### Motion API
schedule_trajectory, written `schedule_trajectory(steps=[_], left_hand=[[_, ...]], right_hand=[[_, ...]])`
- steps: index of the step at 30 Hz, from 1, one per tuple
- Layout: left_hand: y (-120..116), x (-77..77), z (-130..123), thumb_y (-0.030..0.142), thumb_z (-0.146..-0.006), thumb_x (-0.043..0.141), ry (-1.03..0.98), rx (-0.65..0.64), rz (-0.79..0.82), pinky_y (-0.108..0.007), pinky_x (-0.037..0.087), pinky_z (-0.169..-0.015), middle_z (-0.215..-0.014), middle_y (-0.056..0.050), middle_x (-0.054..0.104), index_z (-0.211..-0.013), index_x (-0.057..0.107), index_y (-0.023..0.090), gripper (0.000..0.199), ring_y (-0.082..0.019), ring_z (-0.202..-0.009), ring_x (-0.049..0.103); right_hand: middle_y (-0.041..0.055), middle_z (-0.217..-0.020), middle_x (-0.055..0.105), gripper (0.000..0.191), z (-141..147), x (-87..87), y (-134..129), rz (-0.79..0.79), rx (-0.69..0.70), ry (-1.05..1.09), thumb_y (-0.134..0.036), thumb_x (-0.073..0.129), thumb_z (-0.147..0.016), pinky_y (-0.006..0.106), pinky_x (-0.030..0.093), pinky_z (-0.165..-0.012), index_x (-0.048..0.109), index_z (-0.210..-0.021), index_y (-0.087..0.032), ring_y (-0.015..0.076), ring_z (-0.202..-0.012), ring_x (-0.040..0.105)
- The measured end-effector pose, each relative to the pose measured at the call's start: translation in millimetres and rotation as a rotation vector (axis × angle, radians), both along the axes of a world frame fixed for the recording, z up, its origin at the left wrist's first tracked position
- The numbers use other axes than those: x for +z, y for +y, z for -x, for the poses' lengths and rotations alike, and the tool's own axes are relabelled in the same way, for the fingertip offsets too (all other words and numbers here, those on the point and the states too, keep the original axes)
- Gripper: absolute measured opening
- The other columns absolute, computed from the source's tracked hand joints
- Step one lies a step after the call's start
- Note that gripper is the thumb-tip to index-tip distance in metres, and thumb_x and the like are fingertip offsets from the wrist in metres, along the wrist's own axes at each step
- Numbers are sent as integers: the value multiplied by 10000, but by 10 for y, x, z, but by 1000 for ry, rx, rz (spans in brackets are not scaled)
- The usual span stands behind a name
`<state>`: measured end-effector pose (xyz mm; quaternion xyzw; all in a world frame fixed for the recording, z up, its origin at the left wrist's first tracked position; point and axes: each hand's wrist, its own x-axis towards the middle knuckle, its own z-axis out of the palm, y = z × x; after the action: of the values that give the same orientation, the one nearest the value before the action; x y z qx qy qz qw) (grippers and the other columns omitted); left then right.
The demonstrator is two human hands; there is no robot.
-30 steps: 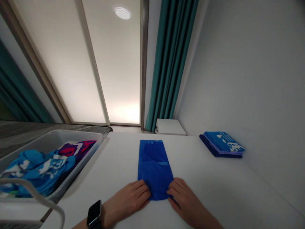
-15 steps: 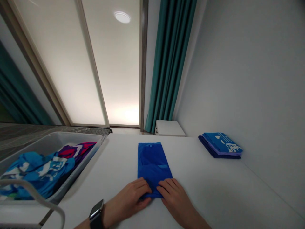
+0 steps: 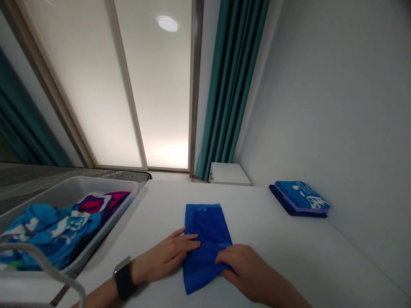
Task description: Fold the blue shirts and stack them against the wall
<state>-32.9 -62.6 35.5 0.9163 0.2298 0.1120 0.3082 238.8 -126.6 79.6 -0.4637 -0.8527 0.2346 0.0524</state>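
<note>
"Where is the blue cloth (image 3: pixel 208 231) lying?"

"It's lying on the white table (image 3: pixel 167 201), near the middle, between the two hands, with its long sides running from near to far."

"How are the hands gripping?"

"The left hand (image 3: pixel 170 252) is resting with fingers outstretched over the cloth's left side, closing on nothing. The right hand (image 3: pixel 242 266) is pinching the right side, fingers above, the thumb tucking in lower down."

"Why such different holds?"

"The left is probably acting as a weight, since thin fabric could be slipping easily on so smooth a top. The right is seemingly controlling the edge, which may be why the near end is slanting rather than running square."

"How is the fabric looking?"

"Thin and faintly glossy, forming a narrow rectangle and wrinkling beside the right fingers."

"And the folded stack (image 3: pixel 300 199)?"

"It's sitting far right by the wall (image 3: pixel 340 94), presumably staying clear of the hands: flat layers, navy underneath, white printing on top."

"What's the plastic tub (image 3: pixel 96 179) doing at left?"

"Perhaps containing looser clothes within reach. Inside, a crumpled bright-blue garment (image 3: pixel 58 226) is slumping beside a red-and-purple one (image 3: pixel 105 201)."
</note>
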Motion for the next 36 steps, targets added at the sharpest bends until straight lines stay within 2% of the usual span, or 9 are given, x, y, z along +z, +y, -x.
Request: schedule_trajectory(steps=[5, 9, 13, 17, 21, 25, 29, 33, 36], left_hand=[[-187, -27, 180, 438, -1008, 268, -133, 148, 145, -410, 307, -1128, -1428, -17, 497, -1420, 430, 319, 458, -252, -1307, 426], [-217, -233, 237, 525, -945, 419, -181, 300, 248, -452, 316, -1087, -1348, -74, 549, -1443, 379, 277, 558, -299, -1227, 470], [-177, -474, 91, 442, -893, 551, -312, 531, 434, -363, 454, -888, -1050, -86, 662, -1482, 246, 197, 708, -229, -957, 600], [-123, -510, -70, 310, -857, 570, -370, 644, 454, -263, 434, -674, -741, 14, 618, -1512, 107, 151, 818, -147, -683, 558], [-127, -371, -129, 283, -849, 542, -267, 651, 383, -246, 390, -637, -658, 48, 576, -1448, 323, 170, 647, -122, -592, 483], [-263, -268, -126, 329, -837, 549, -88, 653, 327, -279, 396, -749, -647, 44, 560, -1133, 637, 204, 333, -126, -617, 476], [-401, -210, -52, 342, -839, 544, -68, 569, 418, -253, 404, -701, -715, 32, 602, -1229, 573, 216, 411, -139, -673, 510], [-255, -41, 64, 397, -888, 485, -92, 495, 573, -225, 363, -539, -703, 25, 632, -1375, 403, 182, 539, -133, -579, 505], [51, 75, 86, 389, -919, 426, -91, 572, 342, -249, 399, -610, -725, -6, 671, -1276, 499, 174, 422, -157, -639, 566]], right_hand=[[8, -873, 713, 164, 15, 359, 337, 97, 92, 18, -310, 555, -893, 234, 391, -681, 686, -934, -221, 154, -766, 626], [23, -883, 714, 188, 95, 501, 866, 170, 167, 33, -303, 553, -875, 217, 399, -641, 692, -895, -178, 143, -747, 621], [38, -852, 720, 221, 243, 318, 1410, 146, 114, -94, -319, 565, -865, 223, 392, -597, 708, -915, -158, 154, -719, 617], [45, -882, 730, 197, 400, -56, 1705, 94, -1, -223, -316, 623, -831, 228, 392, -618, 726, -917, -171, 163, -752, 629], [102, -1024, 714, 248, 450, -306, 1660, 24, -100, -239, -347, 578, -870, 264, 403, -699, 707, -984, -168, 215, -904, 638], [103, -1058, 694, 265, 399, -398, 1367, -57, -143, -206, -366, 512, -915, 285, 401, -754, 659, -1042, -186, 223, -948, 629], [86, -1004, 684, 217, 343, -470, 1081, -144, -120, -151, -322, 475, -940, 276, 394, -796, 633, -997, -185, 203, -943, 618], [67, -965, 680, 234, 288, -566, 1028, -179, -207, -80, -306, 414, -971, 265, 395, -795, 621, -950, -199, 187, -924, 615], [48, -952, 685, 216, 239, -629, 1076, -156, -191, 40, -283, 424, -966, 256, 398, -810, 620, -924, -204, 171, -916, 617]])
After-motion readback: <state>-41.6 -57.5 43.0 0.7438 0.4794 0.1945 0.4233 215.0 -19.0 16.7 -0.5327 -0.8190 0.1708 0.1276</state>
